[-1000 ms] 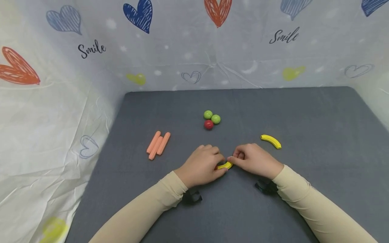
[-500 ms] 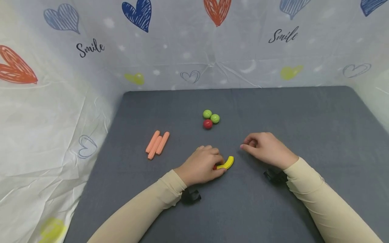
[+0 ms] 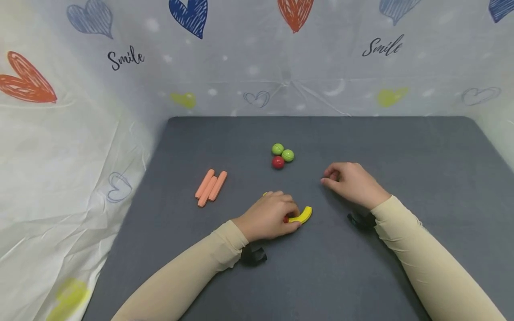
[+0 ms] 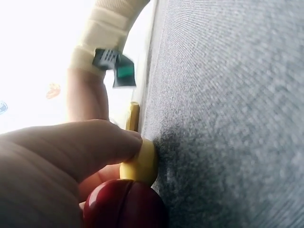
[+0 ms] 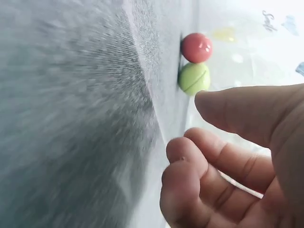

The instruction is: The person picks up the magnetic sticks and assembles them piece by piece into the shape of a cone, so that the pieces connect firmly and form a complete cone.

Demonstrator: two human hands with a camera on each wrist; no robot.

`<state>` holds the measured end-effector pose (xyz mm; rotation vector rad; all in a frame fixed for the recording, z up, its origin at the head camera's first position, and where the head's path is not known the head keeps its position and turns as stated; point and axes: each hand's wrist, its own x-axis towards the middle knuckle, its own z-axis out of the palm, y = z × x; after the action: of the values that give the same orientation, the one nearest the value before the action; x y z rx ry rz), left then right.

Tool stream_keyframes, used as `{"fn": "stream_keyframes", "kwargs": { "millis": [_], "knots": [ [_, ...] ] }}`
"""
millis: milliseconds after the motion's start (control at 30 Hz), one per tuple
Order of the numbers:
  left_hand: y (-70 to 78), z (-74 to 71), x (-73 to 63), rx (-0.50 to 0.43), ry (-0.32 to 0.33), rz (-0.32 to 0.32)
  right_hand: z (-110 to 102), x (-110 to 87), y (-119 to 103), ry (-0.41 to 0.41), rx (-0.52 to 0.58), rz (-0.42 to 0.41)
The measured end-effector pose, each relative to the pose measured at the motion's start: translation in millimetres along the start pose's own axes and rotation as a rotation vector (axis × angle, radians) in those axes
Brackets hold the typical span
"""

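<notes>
Head view: left grip low on the dark grey tabletop, nearly closed, with a curved yellow piece between thumb and forefinger, free end out to the right. Close by the same thumb, and large in the left wrist view, a red ball at the near end of that piece. Just past the knuckles, a yellow tip, the rest hidden. Right grip above the tabletop, farther out and to the right, loosely curled, with a gap between thumb and fingertips and nothing held. In the left wrist view, beyond the left thumb and near the right arm, a second yellow piece. Toward the far centre, two green balls clustered with another red ball. Left of the left grip, three orange-pink sticks side by side, slanted. Beyond, a pale cloth with hearts and "Smile" lettering. Beige sleeves on both arms, with a black device under each wrist.
</notes>
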<state>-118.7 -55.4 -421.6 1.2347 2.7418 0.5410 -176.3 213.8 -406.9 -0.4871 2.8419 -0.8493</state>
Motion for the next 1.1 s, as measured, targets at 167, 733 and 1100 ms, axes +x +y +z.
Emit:
{"fn": "stream_keyframes", "kwargs": {
  "millis": [167,733,1100],
  "knots": [
    [-0.6,-2.2,-1.4,-0.007,-0.002,-0.013,2,29.0,-10,-0.040,0.064,0.058],
    [-0.3,-1.4,-4.7,-0.024,0.003,-0.004,13,91.0,-42,-0.164,0.080,0.003],
    [-1.1,-3.0,-3.9,-0.028,-0.013,-0.007,24,99.1,-42,-0.180,0.126,-0.039]
  ]
}}
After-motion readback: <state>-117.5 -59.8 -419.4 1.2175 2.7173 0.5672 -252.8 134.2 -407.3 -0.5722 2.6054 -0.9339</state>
